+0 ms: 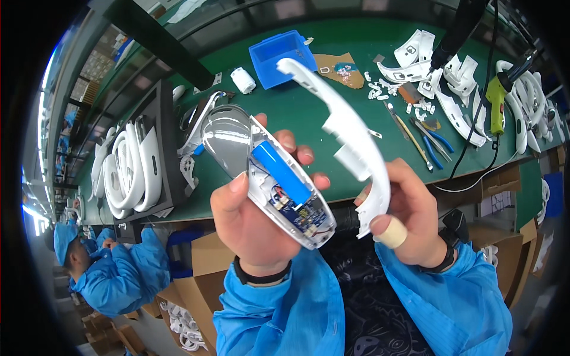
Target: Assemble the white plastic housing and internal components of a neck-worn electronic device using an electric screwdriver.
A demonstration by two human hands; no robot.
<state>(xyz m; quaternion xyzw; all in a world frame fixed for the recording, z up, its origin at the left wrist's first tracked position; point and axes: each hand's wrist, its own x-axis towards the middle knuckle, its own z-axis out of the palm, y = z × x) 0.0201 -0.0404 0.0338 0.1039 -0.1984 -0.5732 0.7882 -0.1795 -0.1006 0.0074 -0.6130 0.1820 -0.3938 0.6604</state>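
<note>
My left hand point(258, 219) is wrapped round an opened white handheld device point(325, 228), which looks like a small handheld vacuum. A smoky see-through cup point(228, 139) forms its upper left end. Inside the tilted housing lie a blue cylindrical battery point(282, 172) and a blue circuit board point(303, 216) with thin wires. To the right, my right hand point(409, 213) grips the lower end of a curved white plastic cover point(362, 136) between thumb and fingers. A beige bandage wraps that thumb. The cover stands on end beside the device, apart from it.
On the green bench point(231, 92) are a blue bin point(282, 56), a white cylinder point(243, 80), pliers point(436, 145) and several white shells point(457, 113). A yellow-green electric screwdriver point(496, 107) hangs right. White parts fill a dark tray point(169, 154). A co-worker point(116, 267) sits left.
</note>
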